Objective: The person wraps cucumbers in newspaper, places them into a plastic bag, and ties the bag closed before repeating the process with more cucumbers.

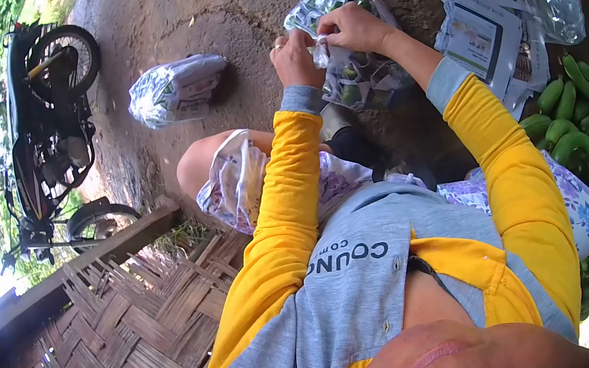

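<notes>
Pinched, two-handed

Left hand point(298, 59) and right hand point(355, 28): fingertips closed on the neck point(321, 53), neither nearer. Plastic bag point(388, 78) of green produce point(348, 74): lies beneath and beyond, on the ground point(254, 2), long axis fore-and-aft, off the papers' point(469, 35) left edge.

One head-worn view looks steeply down, torso point(361, 290) close, hands point(295, 59) farther off.

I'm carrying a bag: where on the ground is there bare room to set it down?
Bare brown ground shows between the black motorcycle and the pale plastic-wrapped bundle, and between that bundle and the clear bag of green produce. The right side is crowded: printed white papers, long green fruit.
</notes>
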`<state>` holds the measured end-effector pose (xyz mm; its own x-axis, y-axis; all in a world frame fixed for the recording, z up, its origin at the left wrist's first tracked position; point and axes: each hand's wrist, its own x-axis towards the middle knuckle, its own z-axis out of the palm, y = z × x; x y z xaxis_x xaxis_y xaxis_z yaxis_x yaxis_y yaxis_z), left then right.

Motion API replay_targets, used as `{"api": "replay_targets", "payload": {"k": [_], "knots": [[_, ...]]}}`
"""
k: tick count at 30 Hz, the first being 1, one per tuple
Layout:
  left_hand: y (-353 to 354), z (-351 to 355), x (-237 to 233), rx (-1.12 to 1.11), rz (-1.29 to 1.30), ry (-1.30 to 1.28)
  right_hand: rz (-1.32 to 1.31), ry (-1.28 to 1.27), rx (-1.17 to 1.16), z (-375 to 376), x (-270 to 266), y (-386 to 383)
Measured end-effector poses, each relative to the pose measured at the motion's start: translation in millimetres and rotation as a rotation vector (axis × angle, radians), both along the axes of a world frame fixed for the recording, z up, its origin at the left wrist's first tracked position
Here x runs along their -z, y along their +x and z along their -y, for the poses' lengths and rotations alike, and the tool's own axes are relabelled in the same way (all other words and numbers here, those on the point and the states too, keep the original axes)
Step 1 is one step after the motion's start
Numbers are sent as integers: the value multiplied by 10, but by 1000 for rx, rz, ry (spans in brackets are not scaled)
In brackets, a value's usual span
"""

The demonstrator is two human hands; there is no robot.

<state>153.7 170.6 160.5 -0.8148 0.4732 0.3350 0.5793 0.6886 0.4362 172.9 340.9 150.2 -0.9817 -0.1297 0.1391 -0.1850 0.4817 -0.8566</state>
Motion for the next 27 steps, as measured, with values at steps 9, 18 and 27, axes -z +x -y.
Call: {"api": "replay_targets", "payload": {"k": [9, 18, 27], "knots": [[-126, -185, 328, -182, -54, -45, -74, 119, 14, -35, 16, -60], [7, -49, 222, 0, 104, 120, 164, 421, -323, -86, -263, -397], [342, -57, -48, 86, 99, -410, -41, 765, -221, 107, -243, -350]]}}
